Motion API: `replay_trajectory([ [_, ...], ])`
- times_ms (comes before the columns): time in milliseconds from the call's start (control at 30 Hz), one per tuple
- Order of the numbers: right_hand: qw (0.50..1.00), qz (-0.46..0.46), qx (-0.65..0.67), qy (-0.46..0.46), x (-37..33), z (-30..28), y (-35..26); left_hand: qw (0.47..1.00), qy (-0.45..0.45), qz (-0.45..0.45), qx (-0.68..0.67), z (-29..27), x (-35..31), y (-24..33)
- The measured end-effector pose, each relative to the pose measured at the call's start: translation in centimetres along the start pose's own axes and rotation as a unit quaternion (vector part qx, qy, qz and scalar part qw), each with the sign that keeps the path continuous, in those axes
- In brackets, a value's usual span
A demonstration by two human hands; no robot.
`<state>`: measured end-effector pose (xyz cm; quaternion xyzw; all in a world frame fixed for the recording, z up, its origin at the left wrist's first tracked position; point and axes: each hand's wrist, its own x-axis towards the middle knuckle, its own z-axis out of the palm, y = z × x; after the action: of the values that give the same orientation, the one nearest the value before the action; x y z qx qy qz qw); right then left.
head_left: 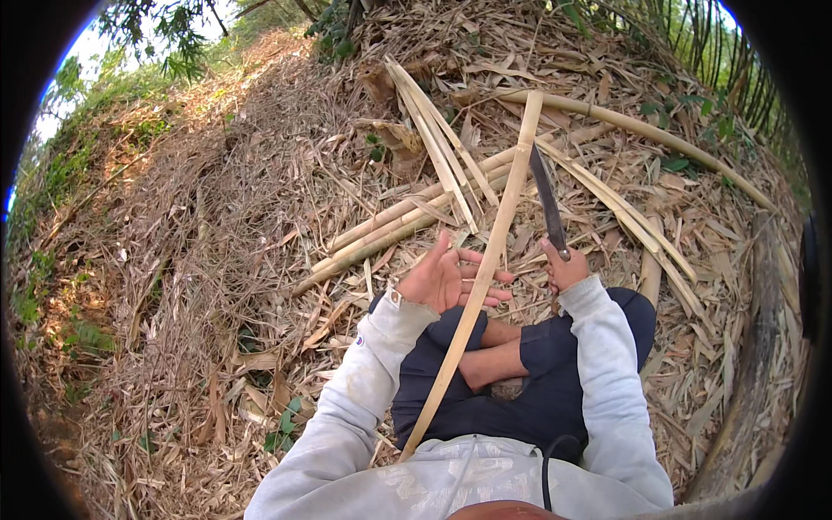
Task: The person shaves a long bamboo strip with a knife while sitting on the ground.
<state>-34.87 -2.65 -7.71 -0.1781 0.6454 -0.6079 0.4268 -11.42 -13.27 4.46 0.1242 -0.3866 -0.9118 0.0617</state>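
Note:
A long, pale bamboo strip slants from my lap up and away, its far end beside some bamboo poles on the ground. My left hand is palm up with its fingers spread, and the fingertips pass under the strip without closing on it. In my right hand is the handle of a machete. Its dark blade points away from me, just right of the strip, with its tip close to the strip's far part. Whether blade and strip touch, I cannot tell.
Split bamboo strips lean by a cut stump; more split pieces lie at the right. Bamboo poles cross the leaf-littered ground ahead, and a longer, curved pole runs off right. My crossed legs are under the strip.

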Motion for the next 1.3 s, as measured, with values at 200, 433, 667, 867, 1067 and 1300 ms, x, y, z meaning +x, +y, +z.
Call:
replay_trajectory([
  [200, 0.998, -0.004, 0.025, 0.051, 0.8, -1.6, 1.2, 0.984, 0.123, 0.034, 0.121, 1.8, -0.1, -3.4],
  [433, 0.952, -0.275, 0.107, 0.082, -4.9, -0.5, 0.7, 0.989, 0.081, 0.071, 0.105, 4.6, -2.6, -2.3],
  [667, 0.724, -0.627, -0.277, 0.082, -12.9, 1.1, -3.0, 0.973, 0.164, 0.085, 0.141, 8.0, -4.3, -3.0],
  [867, 0.679, -0.640, -0.350, 0.078, -13.9, 2.0, -7.1, 0.953, 0.215, 0.135, 0.166, 10.3, -5.9, -4.5],
  [1067, 0.637, -0.634, -0.427, 0.104, -13.2, 0.6, -11.5, 0.944, 0.242, 0.123, 0.187, 10.3, -6.1, -3.6],
  [1300, 0.583, -0.659, -0.471, 0.064, -14.1, -0.7, -14.8, 0.962, 0.200, 0.109, 0.152, 10.6, -6.6, -3.4],
])
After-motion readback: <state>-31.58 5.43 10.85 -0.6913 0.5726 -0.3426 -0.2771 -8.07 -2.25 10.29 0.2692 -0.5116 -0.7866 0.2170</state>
